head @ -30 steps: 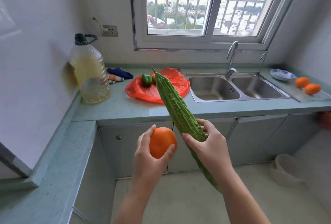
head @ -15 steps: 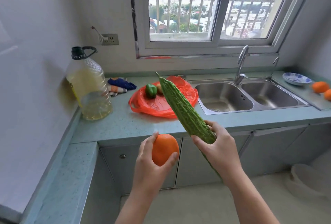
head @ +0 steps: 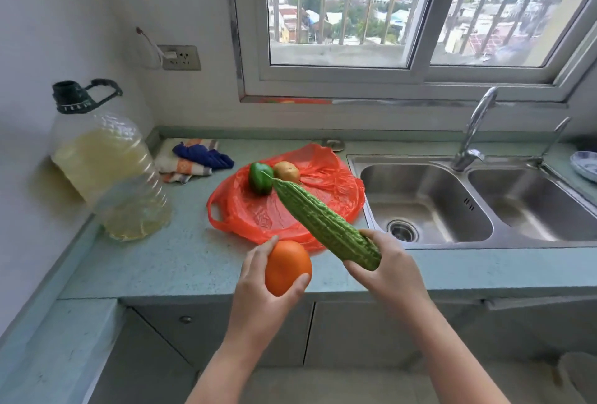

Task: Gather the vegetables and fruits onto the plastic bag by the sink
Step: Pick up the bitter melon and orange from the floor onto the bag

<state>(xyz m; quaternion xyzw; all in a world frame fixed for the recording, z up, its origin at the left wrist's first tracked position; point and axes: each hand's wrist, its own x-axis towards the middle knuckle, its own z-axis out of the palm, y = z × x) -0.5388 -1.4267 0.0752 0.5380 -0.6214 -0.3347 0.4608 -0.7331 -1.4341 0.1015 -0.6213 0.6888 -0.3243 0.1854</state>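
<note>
A red plastic bag [head: 323, 177] lies flat on the counter just left of the sink. On its far part sit a green pepper [head: 259, 180] and a brownish potato [head: 286, 171], side by side. My left hand [head: 258, 294] grips an orange [head: 287, 267] over the counter's front edge, near the bag's front rim. My right hand [head: 392, 269] holds the thick end of a long bumpy bitter gourd [head: 323, 224], which slants up and left over the bag, its thin tip reaching the pepper.
A big oil bottle [head: 109, 171] stands at the left wall, with folded cloths [head: 190, 159] behind it. The double steel sink [head: 468, 203] and tap [head: 473, 135] lie to the right, a blue-patterned dish [head: 586, 164] at the far right edge.
I have come closer to the counter. Both hands moved forward, so the orange and the gourd now hang over the counter and the bag. The potato has come into sight.
</note>
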